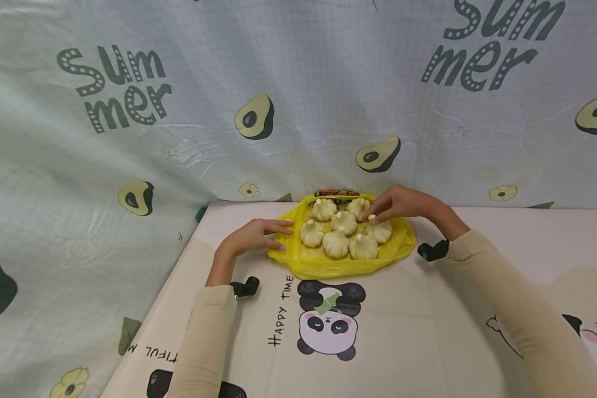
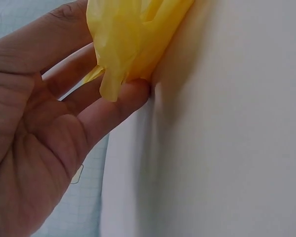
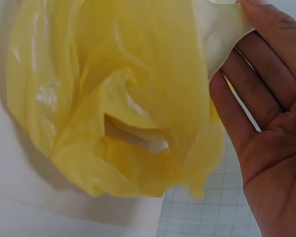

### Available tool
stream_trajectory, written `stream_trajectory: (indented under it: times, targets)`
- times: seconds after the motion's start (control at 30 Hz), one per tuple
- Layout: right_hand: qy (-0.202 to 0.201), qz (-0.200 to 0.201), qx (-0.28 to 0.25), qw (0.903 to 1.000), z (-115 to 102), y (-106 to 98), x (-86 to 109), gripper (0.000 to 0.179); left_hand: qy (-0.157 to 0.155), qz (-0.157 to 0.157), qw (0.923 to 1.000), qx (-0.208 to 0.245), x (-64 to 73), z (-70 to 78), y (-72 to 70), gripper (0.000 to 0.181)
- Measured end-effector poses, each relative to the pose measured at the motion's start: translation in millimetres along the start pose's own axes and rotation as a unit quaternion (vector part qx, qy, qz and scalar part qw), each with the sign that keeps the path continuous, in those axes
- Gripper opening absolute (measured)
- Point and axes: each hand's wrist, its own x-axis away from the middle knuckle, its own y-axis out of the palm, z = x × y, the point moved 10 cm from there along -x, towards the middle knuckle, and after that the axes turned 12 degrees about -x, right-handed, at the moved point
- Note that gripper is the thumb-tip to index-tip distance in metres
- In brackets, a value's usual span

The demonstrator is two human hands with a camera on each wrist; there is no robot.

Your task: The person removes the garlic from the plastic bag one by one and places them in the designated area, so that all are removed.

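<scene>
Several pale, ribbed, garlic-shaped pieces with short stems sit upright on a yellow plastic bag at the back of the table. Above the right side of the bag, my right hand pinches the stem of one garlic-shaped piece between thumb and fingertips. Its smooth pale neck shows in the right wrist view. With fingers extended, my left hand touches the bag's left edge. In the left wrist view a loose flap of the yellow bag lies against the left fingers, and some fingertips are hidden behind it.
A pale tablecloth with panda prints covers the table. Right behind the bag hangs a light curtain printed with avocados and lettering. Dark wrist cameras protrude from both wrists.
</scene>
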Motion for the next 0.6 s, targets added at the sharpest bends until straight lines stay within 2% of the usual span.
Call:
stream_trajectory:
  times: [0.2, 0.6]
  targets:
    - [-0.006, 0.014, 0.014, 0.9998, -2.4, -3.9, 1.2, 0.027, -0.001, -0.008, 0.9999, -0.008, -1.1, 1.2, 2.1, 0.045]
    - [-0.022, 0.076, 0.009, 0.9969, -10.3, -13.7, 16.4, 0.022, -0.004, -0.009, 0.9997, -0.023, -0.9, 2.7, 1.4, 0.05]
